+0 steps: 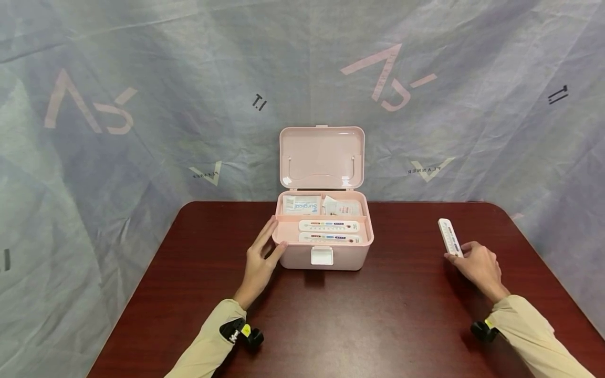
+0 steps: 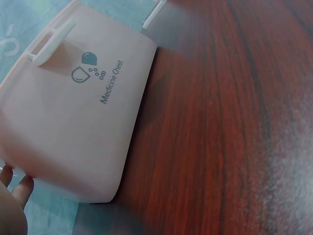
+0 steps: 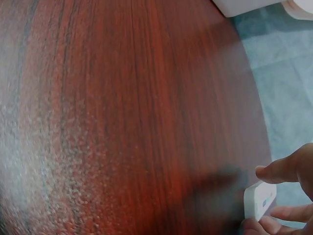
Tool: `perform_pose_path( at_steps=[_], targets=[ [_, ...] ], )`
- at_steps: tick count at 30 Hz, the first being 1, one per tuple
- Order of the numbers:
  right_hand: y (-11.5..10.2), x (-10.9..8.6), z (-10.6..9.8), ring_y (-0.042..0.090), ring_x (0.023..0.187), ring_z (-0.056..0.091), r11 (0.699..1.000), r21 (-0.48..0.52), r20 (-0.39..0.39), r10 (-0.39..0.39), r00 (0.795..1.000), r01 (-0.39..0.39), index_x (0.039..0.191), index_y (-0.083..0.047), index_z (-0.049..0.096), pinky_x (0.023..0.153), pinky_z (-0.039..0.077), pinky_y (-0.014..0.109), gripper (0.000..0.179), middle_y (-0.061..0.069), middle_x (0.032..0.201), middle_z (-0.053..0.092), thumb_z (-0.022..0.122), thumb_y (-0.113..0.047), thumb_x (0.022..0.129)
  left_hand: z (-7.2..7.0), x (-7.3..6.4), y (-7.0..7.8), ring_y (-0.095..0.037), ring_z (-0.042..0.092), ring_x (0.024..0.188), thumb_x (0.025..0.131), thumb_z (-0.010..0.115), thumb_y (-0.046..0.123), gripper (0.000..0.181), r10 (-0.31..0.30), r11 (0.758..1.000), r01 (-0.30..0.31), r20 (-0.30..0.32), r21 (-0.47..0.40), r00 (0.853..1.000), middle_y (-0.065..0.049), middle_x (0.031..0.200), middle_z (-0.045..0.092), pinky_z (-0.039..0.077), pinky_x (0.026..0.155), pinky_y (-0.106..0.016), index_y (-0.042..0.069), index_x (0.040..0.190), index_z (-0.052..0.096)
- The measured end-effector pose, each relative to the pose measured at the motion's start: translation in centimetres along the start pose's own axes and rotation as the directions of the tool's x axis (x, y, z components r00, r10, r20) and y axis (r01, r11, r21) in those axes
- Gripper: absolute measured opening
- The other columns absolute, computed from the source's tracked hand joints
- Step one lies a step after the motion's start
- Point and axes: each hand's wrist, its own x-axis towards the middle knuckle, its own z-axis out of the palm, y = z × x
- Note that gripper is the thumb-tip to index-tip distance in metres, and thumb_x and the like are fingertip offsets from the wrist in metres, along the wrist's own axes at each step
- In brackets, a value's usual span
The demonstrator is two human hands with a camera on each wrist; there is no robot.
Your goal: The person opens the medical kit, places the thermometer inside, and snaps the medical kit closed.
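A pink medicine chest (image 1: 326, 257) stands on the table with its lid (image 1: 322, 157) raised; its front reads "Medicine Chest" in the left wrist view. My left hand (image 1: 259, 265) touches the chest's left side and front corner, fingers extended. Two white thermometers (image 1: 328, 226) with coloured scales lie in the front compartment. At the right, my right hand (image 1: 479, 265) pinches the near end of another white thermometer (image 1: 449, 237) between thumb and fingers. That thermometer's end (image 3: 259, 199) shows in the right wrist view, close to the table.
The chest's back compartments hold a packet marked "Surgical" (image 1: 301, 205) and small white packets (image 1: 342, 207). A white latch (image 1: 322, 255) hangs on the chest's front. Behind the dark red wooden table (image 1: 378, 325) hangs a grey printed cloth (image 1: 212, 105).
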Motion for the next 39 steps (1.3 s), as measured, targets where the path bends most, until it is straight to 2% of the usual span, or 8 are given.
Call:
perform_pose_path(
  at_steps=[9,15,19,23,28,39],
  targets=[
    [0.9,0.8,0.5,0.036,0.068,0.058,1.0,0.017,-0.008,0.009,1.0,-0.008,0.1,0.012,0.062,0.048,0.041,0.039,0.052,0.026,0.087,0.062,0.075,-0.033,0.077,-0.1,-0.1,-0.2,-0.033,0.03,0.136,0.09,0.062,0.003,0.054,0.007,1.0,-0.007,-0.003,0.002,1.0,-0.015,0.148,0.035,0.03,0.096,-0.065,-0.004,0.14,0.042],
    [0.9,0.9,0.6,0.036,0.069,0.057,0.999,0.043,-0.054,-0.024,0.998,0.026,0.091,0.012,0.065,0.053,0.042,0.041,0.04,0.027,0.084,0.063,0.076,-0.024,0.075,-0.2,-0.1,0.0,-0.032,0.031,0.136,0.09,0.062,0.003,0.054,-0.003,1.0,0.003,-0.008,0.013,1.0,-0.017,0.148,0.035,0.032,0.098,-0.062,-0.004,0.14,0.042],
    [1.1,0.7,0.5,0.038,0.072,0.057,0.998,0.058,-0.067,-0.023,0.997,0.027,0.092,0.013,0.064,0.056,0.042,0.043,0.04,0.028,0.085,0.063,0.074,-0.021,0.076,-0.1,-0.1,0.1,-0.033,0.031,0.136,0.09,0.062,0.003,0.054,-0.005,1.0,0.005,-0.005,0.01,1.0,-0.02,0.148,0.034,0.032,0.097,-0.063,-0.005,0.139,0.042],
    [1.3,0.5,0.3,0.038,0.073,0.058,0.997,0.065,-0.08,-0.024,0.997,0.029,0.095,0.013,0.064,0.055,0.041,0.039,0.04,0.026,0.084,0.064,0.074,-0.021,0.076,0.0,-0.1,0.2,-0.035,0.032,0.135,0.089,0.062,0.001,0.053,0.002,1.0,-0.002,-0.01,0.012,1.0,-0.022,0.147,0.035,0.031,0.096,-0.065,-0.006,0.139,0.042],
    [1.2,0.4,0.0,0.037,0.074,0.059,0.997,0.065,-0.106,-0.039,0.994,0.046,0.097,0.013,0.063,0.055,0.039,0.036,0.041,0.024,0.081,0.066,0.073,-0.021,0.076,0.0,-0.1,0.3,-0.035,0.033,0.135,0.09,0.062,0.002,0.053,0.007,1.0,-0.007,-0.016,0.018,1.0,-0.022,0.146,0.036,0.032,0.095,-0.064,-0.006,0.138,0.043],
    [0.8,0.3,-0.5,0.032,0.072,0.058,0.996,0.06,-0.112,-0.063,0.992,0.07,0.098,0.01,0.065,0.055,0.038,0.034,0.039,0.019,0.077,0.066,0.075,-0.021,0.076,0.0,-0.1,0.4,-0.035,0.032,0.135,0.09,0.062,0.001,0.053,0.002,1.0,-0.002,-0.014,0.012,1.0,-0.022,0.146,0.035,0.033,0.096,-0.063,-0.006,0.138,0.043]
  ],
)
